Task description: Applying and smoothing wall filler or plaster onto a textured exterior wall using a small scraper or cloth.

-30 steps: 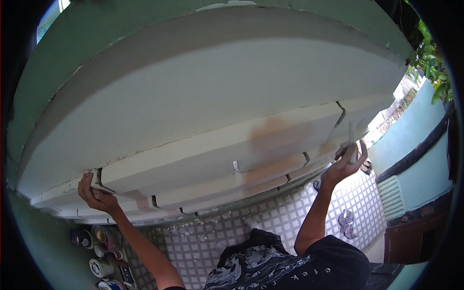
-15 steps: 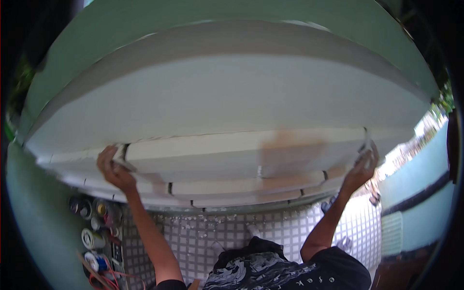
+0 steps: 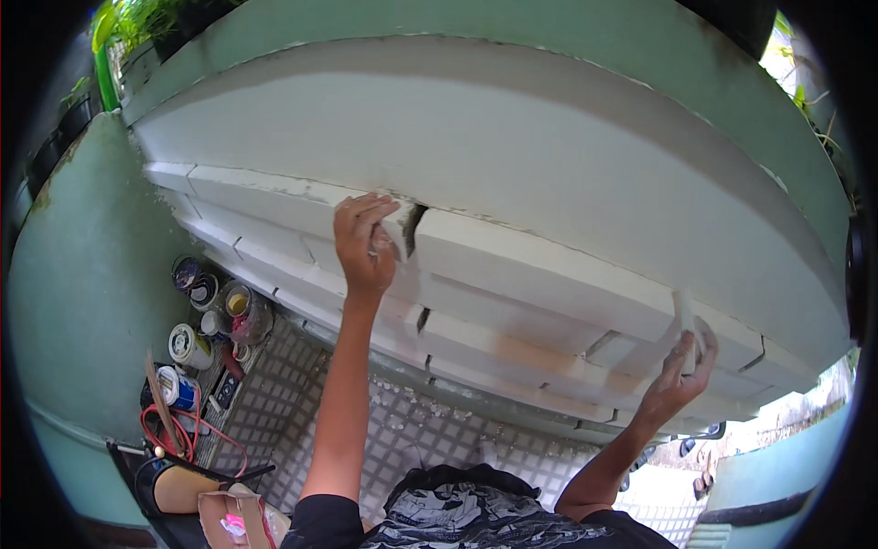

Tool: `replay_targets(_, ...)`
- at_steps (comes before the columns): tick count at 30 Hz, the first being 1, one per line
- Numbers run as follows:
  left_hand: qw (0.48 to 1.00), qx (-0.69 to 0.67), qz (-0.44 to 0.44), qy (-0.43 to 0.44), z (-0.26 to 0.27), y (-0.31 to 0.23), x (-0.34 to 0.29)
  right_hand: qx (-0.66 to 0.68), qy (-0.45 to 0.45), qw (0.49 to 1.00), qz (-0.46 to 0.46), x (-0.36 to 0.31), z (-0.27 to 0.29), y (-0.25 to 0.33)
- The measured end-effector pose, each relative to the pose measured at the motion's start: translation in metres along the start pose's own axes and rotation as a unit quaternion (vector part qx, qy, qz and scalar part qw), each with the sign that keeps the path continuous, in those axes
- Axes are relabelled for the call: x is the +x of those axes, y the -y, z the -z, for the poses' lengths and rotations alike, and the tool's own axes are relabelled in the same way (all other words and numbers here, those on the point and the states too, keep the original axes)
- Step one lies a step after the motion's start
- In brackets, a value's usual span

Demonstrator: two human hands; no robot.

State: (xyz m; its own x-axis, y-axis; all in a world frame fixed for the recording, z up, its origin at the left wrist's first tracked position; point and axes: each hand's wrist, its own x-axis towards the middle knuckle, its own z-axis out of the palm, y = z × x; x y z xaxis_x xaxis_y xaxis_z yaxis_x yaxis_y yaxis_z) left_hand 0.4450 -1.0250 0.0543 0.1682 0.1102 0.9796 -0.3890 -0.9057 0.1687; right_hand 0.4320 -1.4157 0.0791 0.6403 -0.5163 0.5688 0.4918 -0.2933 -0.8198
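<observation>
In front of me a wall has several rows of long white blocks (image 3: pixel 549 265) jutting out as ledges, with dark gaps between block ends. My left hand (image 3: pixel 366 242) is closed on the top row, its fingers bent around a pale piece (image 3: pixel 399 226) just left of a dark gap. Whether that piece is loose or part of the block's end, I cannot tell. Farther right, my right hand (image 3: pixel 681 371) grips a thin pale flat piece (image 3: pixel 684 316) held against the same row. Motion blur hides what kind of piece it is.
Below the ledges, pale crumbs lie on the checked tile floor (image 3: pixel 402 425). At the left, pots and tubs (image 3: pixel 189 346), a red cable (image 3: pixel 208 425) and an open cardboard box (image 3: pixel 240 517) stand by the green wall (image 3: pixel 91 302). Plants (image 3: pixel 137 27) top the upper left edge.
The view has turned and tilted, bringing in more of the left side. My left hand remains beside the dark gap; my right hand now sits left of the block's right-hand gap.
</observation>
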Motion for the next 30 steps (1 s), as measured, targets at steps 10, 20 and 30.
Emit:
replay_targets(10, 0.998, 0.034, -0.018, -0.048, -0.008, 0.014, -0.004, -0.055, 0.288, 0.945, 0.147, -0.065, -0.108, 0.062)
replay_targets(20, 0.999, -0.025, -0.028, 0.004, 0.004, 0.006, 0.000, -0.121, 0.283, 0.901, 0.305, -0.090, -0.154, 0.082)
replay_targets(30, 0.998, -0.045, -0.028, 0.025, 0.010, 0.003, 0.001, -0.195, 0.126, 0.940, 0.251, -0.020, -0.046, 0.012)
